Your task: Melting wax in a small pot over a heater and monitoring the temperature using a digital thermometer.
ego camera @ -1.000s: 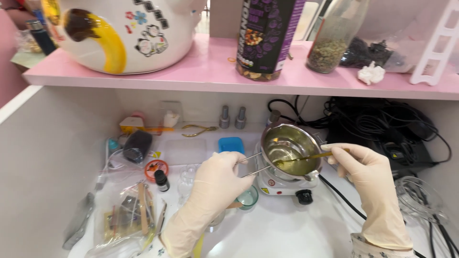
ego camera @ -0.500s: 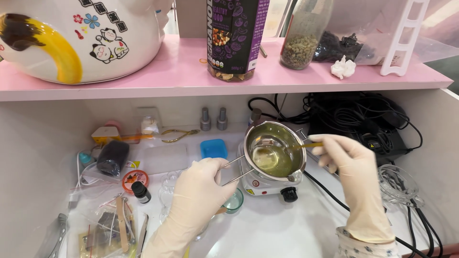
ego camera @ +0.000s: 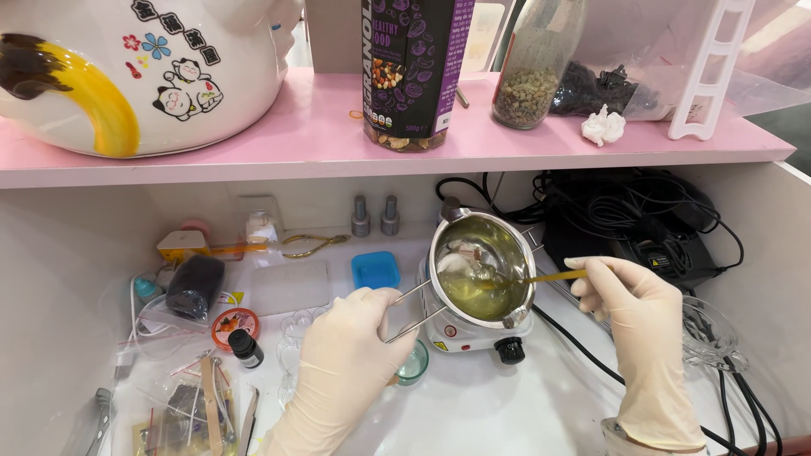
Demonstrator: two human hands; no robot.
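My left hand (ego camera: 351,359) grips the wire handle of the steel melting pot (ego camera: 481,268), which sits on the small white hotplate (ego camera: 465,333) mid-tabletop. My right hand (ego camera: 638,325) pinches a thin stirring stick (ego camera: 541,277), its long axis running leftward into the yellow liquid.

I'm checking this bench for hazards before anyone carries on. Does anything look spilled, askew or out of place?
No spill shows. The steel melting pot sits tilted on the small white hotplate, held by its wire handle in the left hand. A tangle of black cables lies right behind the hotplate.
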